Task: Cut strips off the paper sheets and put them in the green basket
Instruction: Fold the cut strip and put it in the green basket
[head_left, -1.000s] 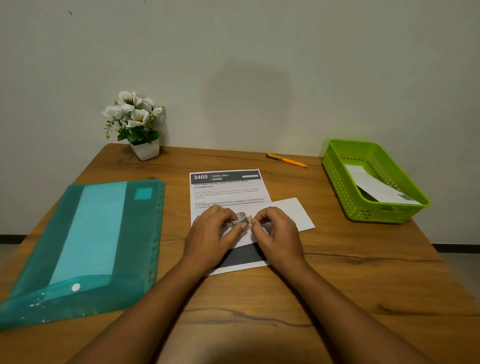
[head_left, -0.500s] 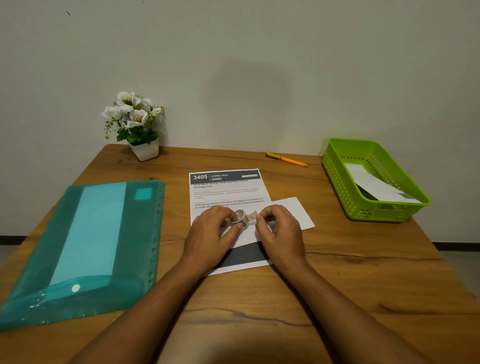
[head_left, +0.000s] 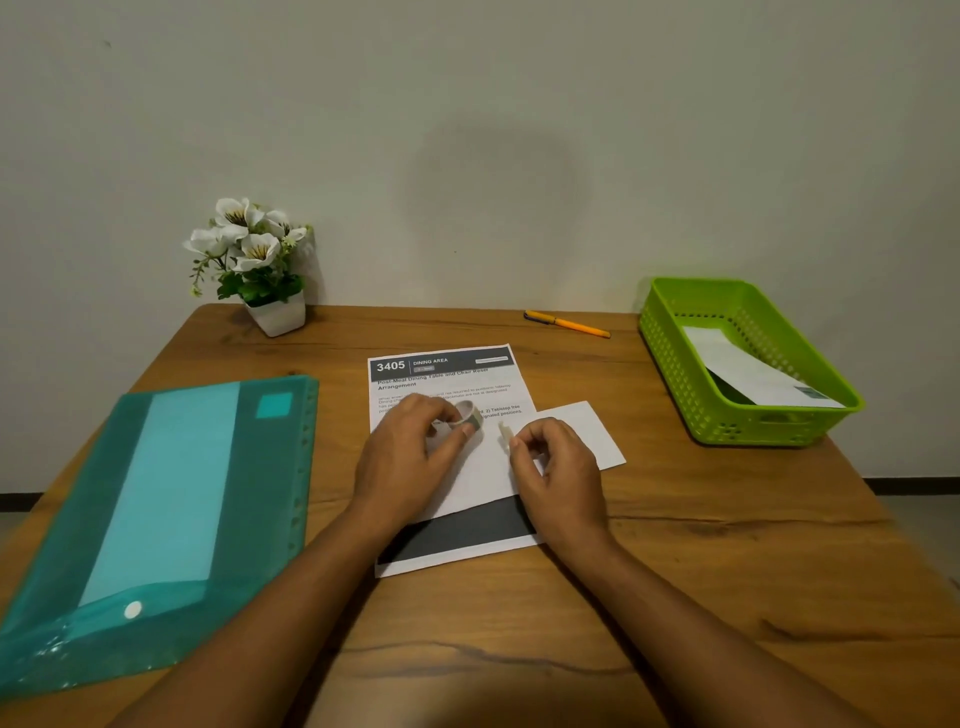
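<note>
Sheet (head_left: 470, 480) long axis front-to-back, header (head_left: 441, 364) far, left hand (head_left: 400, 460) pinches tape roll (head_left: 470, 414), right hand (head_left: 560, 470) pinches tape end (head_left: 504, 434), gap widened

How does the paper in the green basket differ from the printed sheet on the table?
The printed sheet lies flat on the table; the strip sits slanted in the green basket. The printed sheet is wider and carries a 3405 header and text; the strip is narrow and mostly blank. Both are white paper.

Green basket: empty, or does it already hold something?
Not empty: a white paper strip lies slanted inside the green basket, one end reaching the near rim.
</note>
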